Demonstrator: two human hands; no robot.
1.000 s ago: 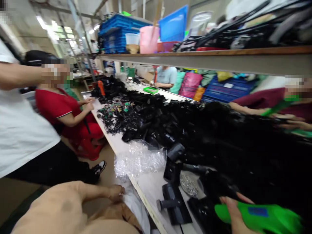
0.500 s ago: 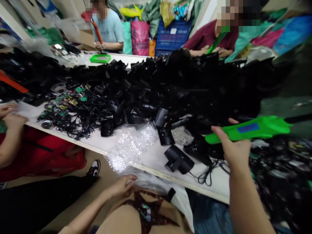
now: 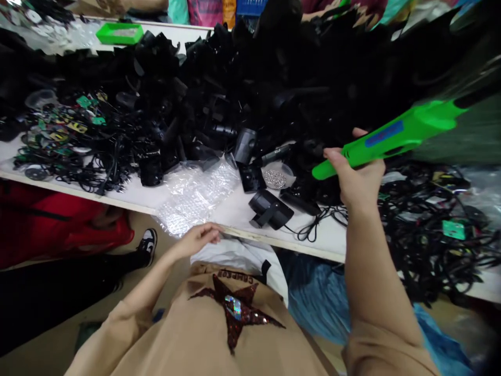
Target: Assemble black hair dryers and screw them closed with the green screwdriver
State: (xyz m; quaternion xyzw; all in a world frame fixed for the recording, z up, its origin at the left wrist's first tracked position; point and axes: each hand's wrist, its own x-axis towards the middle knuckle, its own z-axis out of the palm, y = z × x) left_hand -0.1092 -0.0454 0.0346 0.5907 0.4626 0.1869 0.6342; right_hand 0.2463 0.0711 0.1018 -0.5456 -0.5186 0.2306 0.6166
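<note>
Right hand [image 3: 360,180] grip clamped round green electric screwdriver [image 3: 407,131]: likely stiff, moderately heavy, smooth-shelled; best held mid-barrel. Left hand [image 3: 200,238] grip loose, seemingly empty, near surface [image 3: 234,213] edge.

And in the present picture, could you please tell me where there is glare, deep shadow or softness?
Head view: bright glints cover the clear bubble wrap; head view: the heap of black parts sinks into near-black, especially at upper right, hiding single edges; head view: the pink bag looks soft, and the blue label on the green tool is unreadable.
</note>
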